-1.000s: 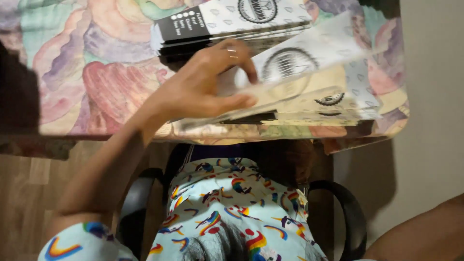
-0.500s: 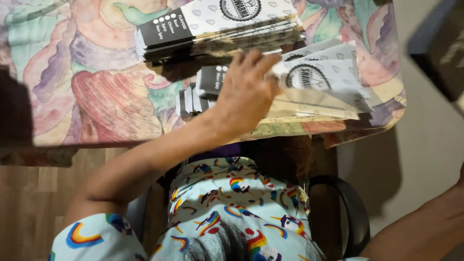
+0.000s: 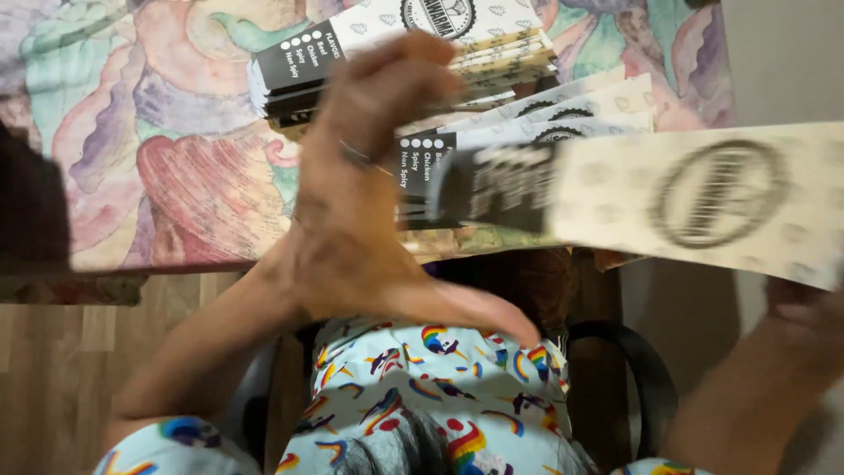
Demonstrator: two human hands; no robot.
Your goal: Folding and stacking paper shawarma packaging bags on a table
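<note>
My left hand (image 3: 369, 202) hovers with fingers apart over a loose pile of flat cream and black cartons (image 3: 563, 119) on the table; it holds nothing and its thumb sticks out toward me. It wears a ring. My right hand (image 3: 809, 321), at the right edge, grips one blurred flat carton (image 3: 694, 198) by its near end and holds it across the pile. A neater stack of the same flat cartons (image 3: 396, 44) lies farther back on the table.
The table carries a colourful painted cloth (image 3: 167, 176). A black chair arm (image 3: 637, 361) curves below the table edge. Wooden floor (image 3: 53, 369) shows at the left and a pale wall (image 3: 782, 53) at the right. My rainbow-patterned shirt (image 3: 440, 378) fills the bottom.
My right hand has brought a flat carton in from the right across the pile. My left hand has lifted off the pile and spread its fingers.
</note>
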